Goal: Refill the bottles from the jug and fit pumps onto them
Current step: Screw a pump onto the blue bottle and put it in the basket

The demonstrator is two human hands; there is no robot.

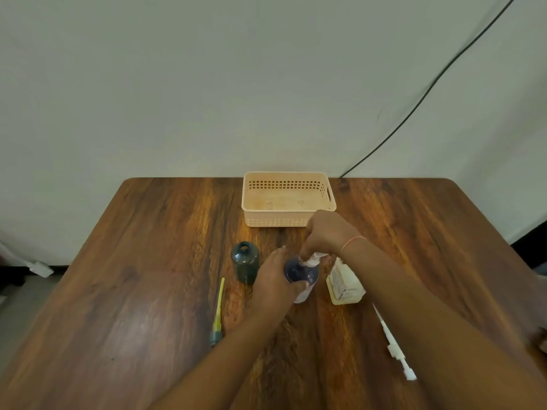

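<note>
A peach-coloured plastic basket [288, 199] with slotted walls and a handle cut-out sits at the middle of the far edge of the wooden tabletop [148, 261]. Nothing clear shows inside it. Behind the tabletop rises a pale wall [207, 84], and a black cable [429, 90] runs down it to the tabletop's far edge, right of the basket.

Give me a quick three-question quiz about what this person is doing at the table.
1. True or false: the basket holds a bottle.
2. Which hand works the white pump on the dark blue bottle?
3. How many loose pumps lie on the table?

Key:
1. False; nothing shows inside.
2. The right hand; the left hand steadies the bottle.
3. Two: a yellow pump and a white one.
</note>
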